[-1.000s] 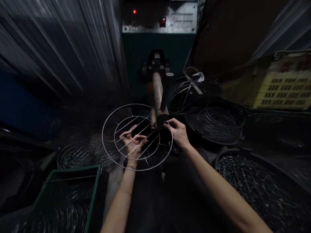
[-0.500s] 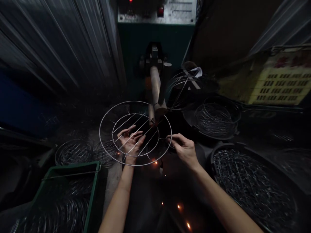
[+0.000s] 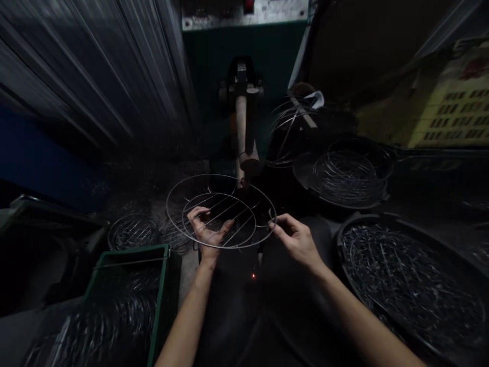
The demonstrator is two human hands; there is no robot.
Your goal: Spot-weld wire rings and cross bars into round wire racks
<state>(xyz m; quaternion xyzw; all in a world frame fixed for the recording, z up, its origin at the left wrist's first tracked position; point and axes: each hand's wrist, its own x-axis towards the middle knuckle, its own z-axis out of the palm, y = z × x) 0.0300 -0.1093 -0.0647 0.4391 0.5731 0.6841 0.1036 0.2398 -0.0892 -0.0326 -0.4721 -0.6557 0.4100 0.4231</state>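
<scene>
Above my lap is a round wire rack (image 3: 218,247), made of two rings with parallel bars across the inner one. My left hand (image 3: 208,232) supports it from below at the left, palm up, its thumb and fingers spread and curled among the wires. At the rack's right edge, my right hand (image 3: 296,237) has thumb and forefinger pinched on a short bent wire (image 3: 270,212), near the outer ring. Just behind the rack are the cylindrical arms of a welding machine (image 3: 244,137); their tips are dark. One orange spark glows below the rack.
A dark basin (image 3: 346,270) at right holds many short wire pieces. Behind it, another basin (image 3: 305,188) contains wire rings. At lower left stands a green crate (image 3: 164,285) with stacked wire parts. A yellow crate (image 3: 428,112) stands back right.
The rack has come down and away from the machine's tips, tilting flatter. Both hands have shifted with it. Most of the orange sparks are gone, and the view has turned slightly.
</scene>
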